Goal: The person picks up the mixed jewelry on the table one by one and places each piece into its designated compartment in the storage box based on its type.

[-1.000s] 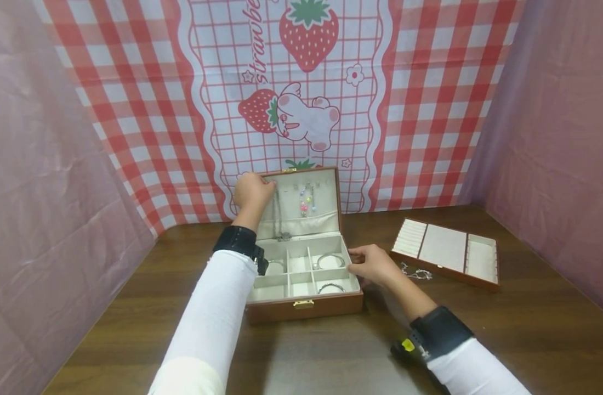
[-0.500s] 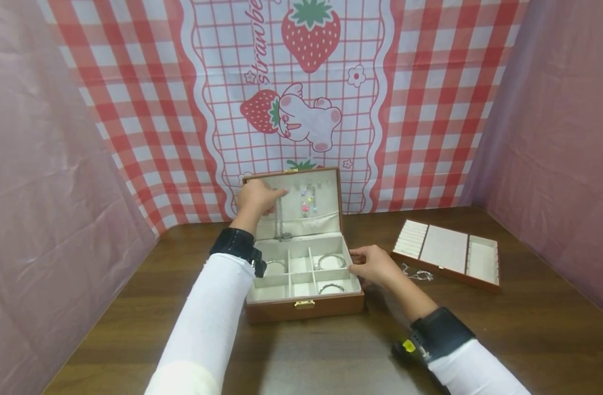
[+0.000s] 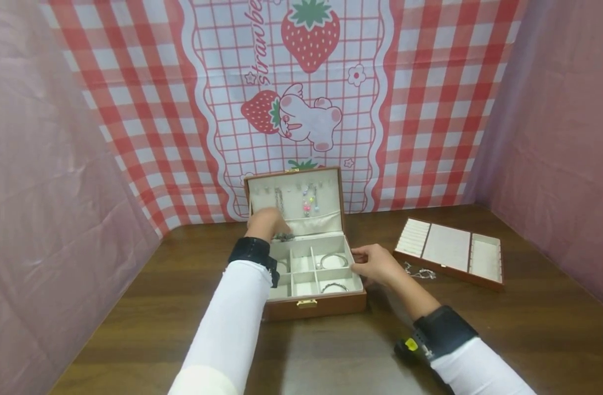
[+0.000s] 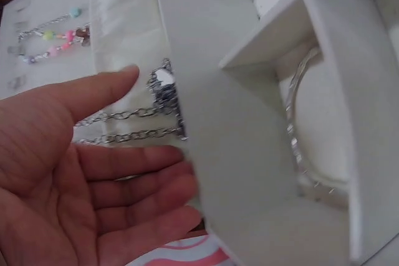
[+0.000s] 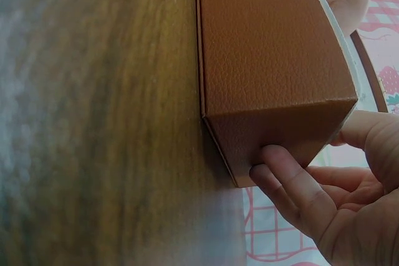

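A brown leather jewelry box stands with its lid raised, showing cream compartments. My left hand, fingers extended and thumb apart, is at the lower lid beside a silver chain necklace. The necklace hangs from the lid, its pendant near the hinge side; whether I touch it is unclear. With my right hand I hold the box's right side, fingers on the outer wall and thumb at the rim. A colorful beaded bracelet hangs in the lid. Silver bangles lie in compartments.
To the right lies a removable jewelry tray with ring rolls and two flat sections. A silver chain bracelet rests on the wooden table before it. A red-and-white checked cloth hangs behind, pink curtains at both sides.
My left hand has moved down from the lid's upper left corner to its lower part by the necklace pendant. The right hand stays at the box's right side.
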A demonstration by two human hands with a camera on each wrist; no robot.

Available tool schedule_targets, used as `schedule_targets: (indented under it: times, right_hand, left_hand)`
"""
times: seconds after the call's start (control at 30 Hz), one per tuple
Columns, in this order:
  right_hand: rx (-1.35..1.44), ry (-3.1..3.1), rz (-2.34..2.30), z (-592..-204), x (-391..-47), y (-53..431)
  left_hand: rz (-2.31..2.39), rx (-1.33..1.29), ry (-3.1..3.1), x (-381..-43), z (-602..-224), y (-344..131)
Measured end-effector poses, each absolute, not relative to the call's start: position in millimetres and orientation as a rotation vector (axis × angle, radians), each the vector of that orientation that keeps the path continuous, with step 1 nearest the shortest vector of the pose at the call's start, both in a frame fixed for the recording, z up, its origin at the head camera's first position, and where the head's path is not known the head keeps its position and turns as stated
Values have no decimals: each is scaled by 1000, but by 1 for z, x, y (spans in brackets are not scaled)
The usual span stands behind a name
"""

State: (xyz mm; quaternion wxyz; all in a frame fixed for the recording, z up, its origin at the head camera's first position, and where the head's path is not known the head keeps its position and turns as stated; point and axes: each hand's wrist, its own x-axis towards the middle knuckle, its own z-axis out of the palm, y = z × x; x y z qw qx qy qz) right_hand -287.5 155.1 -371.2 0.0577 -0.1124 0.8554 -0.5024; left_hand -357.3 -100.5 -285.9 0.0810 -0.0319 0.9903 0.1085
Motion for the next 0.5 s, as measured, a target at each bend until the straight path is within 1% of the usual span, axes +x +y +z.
schedule_targets:
  times: [0.17,0.5]
  right_hand:
    - [-323,2595,-1522,-372,-288,155]
    - [-305,2600,-1505,-371,-288,153]
  left_hand:
    - [327,-213,3025,-357,-293,-95]
    - [333,-390,3048,-369,-307,-90]
